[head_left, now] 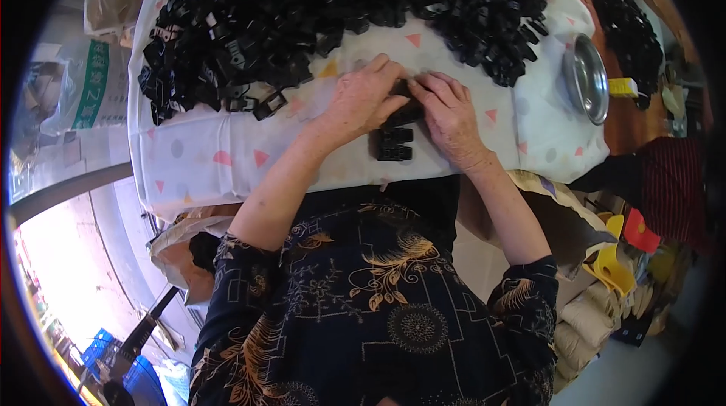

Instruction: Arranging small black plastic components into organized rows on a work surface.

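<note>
Between my two hands, near the middle of the table, is a small black plastic part (407,112). My left hand (368,96) closes on it from the left, thumb and fingers bent round its edge. From the right, my right hand (448,112) grips the same part with curled fingers, which hide much of it. Just below lie a few more black plastic parts (394,146) in a short row, close to the table's near edge. A large heap of similar black parts (302,5) spreads across the far side.
A patterned white cloth (189,156) covers the table. At the right stands a round metal bowl (588,79), with a yellow box (624,88) beside it. Another black heap (624,20) lies farther right. Open sacks (185,255) stand below the table's edge, and a person's striped sleeve (669,190) shows at right.
</note>
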Motion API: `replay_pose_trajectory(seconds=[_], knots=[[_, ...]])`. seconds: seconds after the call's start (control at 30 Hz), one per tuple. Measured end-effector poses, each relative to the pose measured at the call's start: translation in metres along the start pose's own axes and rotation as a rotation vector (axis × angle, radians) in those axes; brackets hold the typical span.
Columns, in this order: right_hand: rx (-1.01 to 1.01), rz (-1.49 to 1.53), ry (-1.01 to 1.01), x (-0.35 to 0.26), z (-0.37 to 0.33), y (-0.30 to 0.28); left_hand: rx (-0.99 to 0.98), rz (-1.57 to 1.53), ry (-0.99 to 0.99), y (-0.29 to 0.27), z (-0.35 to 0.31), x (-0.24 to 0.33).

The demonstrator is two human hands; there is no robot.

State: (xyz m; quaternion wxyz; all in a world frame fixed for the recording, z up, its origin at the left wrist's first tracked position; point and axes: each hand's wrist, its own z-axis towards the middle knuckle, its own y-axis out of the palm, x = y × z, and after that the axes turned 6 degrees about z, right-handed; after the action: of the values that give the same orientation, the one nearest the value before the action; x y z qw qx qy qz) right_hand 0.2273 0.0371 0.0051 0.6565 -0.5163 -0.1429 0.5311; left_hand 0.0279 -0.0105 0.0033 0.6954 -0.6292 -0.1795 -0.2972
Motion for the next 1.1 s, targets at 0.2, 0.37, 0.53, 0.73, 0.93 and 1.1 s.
replay_pose_trajectory(seconds=[0.2, 0.37, 0.53, 0.73, 0.93, 1.1], knots=[[0.232, -0.093, 0.094, 0.037, -0.007, -0.027, 0.416, 0.584, -0.021, -0.050, -0.008, -0.028], [0.234, -0.374, 0.229, 0.059, 0.017, -0.046, 0.342, 0.786, -0.039, -0.054, -0.006, -0.047], [0.213, -0.440, 0.255, 0.063, 0.024, -0.036, 0.369, 0.776, -0.004, -0.048, -0.002, -0.042], [0.154, -0.433, 0.158, 0.053, 0.029, -0.017, 0.279, 0.708, 0.074, -0.036, -0.004, -0.037], [0.065, -0.490, 0.028, 0.058, 0.021, -0.008, 0.205, 0.386, 0.130, -0.015, 0.030, 0.003], [0.098, -0.377, 0.060, 0.052, 0.012, -0.012, 0.047, 0.361, 0.096, 0.005, 0.047, 0.007]])
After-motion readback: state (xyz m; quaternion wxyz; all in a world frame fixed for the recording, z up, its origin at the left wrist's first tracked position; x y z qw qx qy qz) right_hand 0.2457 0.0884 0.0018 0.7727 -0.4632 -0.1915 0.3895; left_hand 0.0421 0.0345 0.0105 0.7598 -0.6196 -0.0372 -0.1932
